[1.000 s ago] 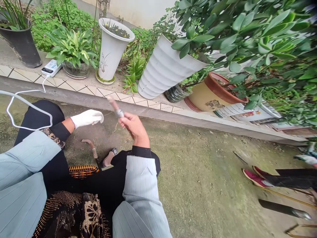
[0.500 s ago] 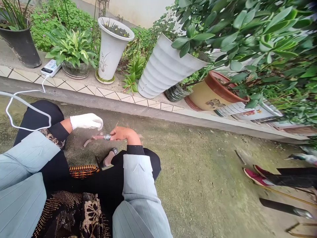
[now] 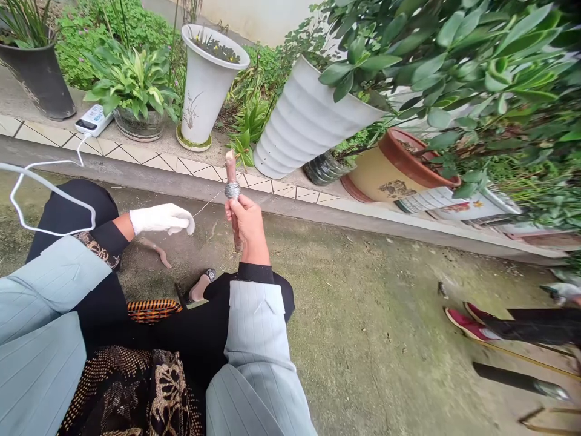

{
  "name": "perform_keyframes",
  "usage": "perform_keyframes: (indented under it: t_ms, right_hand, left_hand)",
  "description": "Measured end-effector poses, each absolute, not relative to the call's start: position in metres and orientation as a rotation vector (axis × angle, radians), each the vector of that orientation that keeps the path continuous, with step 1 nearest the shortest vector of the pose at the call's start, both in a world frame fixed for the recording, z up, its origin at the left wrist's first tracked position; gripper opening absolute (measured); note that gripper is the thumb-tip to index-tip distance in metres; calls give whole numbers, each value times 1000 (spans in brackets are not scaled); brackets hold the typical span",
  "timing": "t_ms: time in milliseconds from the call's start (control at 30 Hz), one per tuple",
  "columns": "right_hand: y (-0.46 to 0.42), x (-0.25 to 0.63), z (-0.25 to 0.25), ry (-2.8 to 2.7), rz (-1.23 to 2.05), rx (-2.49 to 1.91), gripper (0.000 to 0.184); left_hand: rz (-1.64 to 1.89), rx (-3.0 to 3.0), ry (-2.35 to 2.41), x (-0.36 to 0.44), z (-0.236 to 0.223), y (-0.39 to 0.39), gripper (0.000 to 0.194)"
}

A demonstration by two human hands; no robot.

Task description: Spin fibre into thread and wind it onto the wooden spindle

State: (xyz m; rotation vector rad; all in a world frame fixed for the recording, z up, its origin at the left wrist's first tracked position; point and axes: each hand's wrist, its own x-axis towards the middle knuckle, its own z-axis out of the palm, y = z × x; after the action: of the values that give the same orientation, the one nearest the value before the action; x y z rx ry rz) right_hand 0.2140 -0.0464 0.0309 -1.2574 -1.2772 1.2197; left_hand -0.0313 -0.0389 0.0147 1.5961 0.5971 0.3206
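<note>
My right hand (image 3: 246, 221), bare, is closed round a short wooden stick (image 3: 230, 163) held nearly upright. Silvery wire (image 3: 232, 190) is wound in a coil on the stick, just above my fingers. From the coil a thin strand runs taut, down and to the left, to my left hand (image 3: 166, 220). That hand wears a white glove, and its curled fingers grip the strand. Below it a curved brown branch (image 3: 158, 251) lies, partly hidden by the sleeve.
A tiled ledge (image 3: 200, 169) runs across ahead, bearing several flowerpots, among them a ribbed white pot (image 3: 308, 121). A white power bank (image 3: 94, 120) rests there, its cable (image 3: 49, 233) looping near my left arm. At right are a person's red shoes (image 3: 467, 321) and a dark-handled tool (image 3: 508, 378).
My right hand has swung the stick from lying sideways to nearly upright, lifting it up and away. The wire strand now shows stretched between both hands. My left hand has shifted only slightly right.
</note>
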Motion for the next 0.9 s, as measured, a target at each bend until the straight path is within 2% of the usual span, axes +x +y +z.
perform_keyframes:
  t_ms: [200, 267, 333, 400, 467, 500, 600, 700, 800, 900]
  right_hand:
    - [-42, 206, 14, -2007, 862, -1872, 19]
    - [-45, 201, 14, -2252, 892, -1943, 16]
    - [-49, 200, 16, -2444, 1186, -1895, 14]
    - [-54, 201, 21, -2506, 1678, -1664, 13]
    - [-59, 206, 29, -2372, 2067, -1328, 19]
    - [-61, 210, 33, -2243, 2118, -1198, 23]
    - [-62, 218, 44, -1697, 1760, -1084, 27]
    - [-57, 219, 43, -1246, 1342, -1101, 25]
    - [-49, 212, 32, -1204, 1216, -1278, 20]
    - [-43, 203, 20, -1500, 1077, -1698, 20]
  left_hand:
    - [176, 1684, 543, -33, 27, -44, 35]
    - [184, 1699, 569, -33, 23, -43, 35]
    - [231, 1715, 620, -33, 17, -41, 33]
    - [288, 1711, 680, -33, 13, -39, 30]
    - [356, 1681, 714, -32, 10, -37, 28]
    - [398, 1656, 723, -32, 8, -36, 28]
    - [497, 1573, 755, -29, 6, -35, 30]
    - [409, 1546, 718, -25, 7, -38, 30]
    - [248, 1559, 628, -22, 8, -45, 30]
    - [165, 1580, 590, -21, 10, -49, 30]
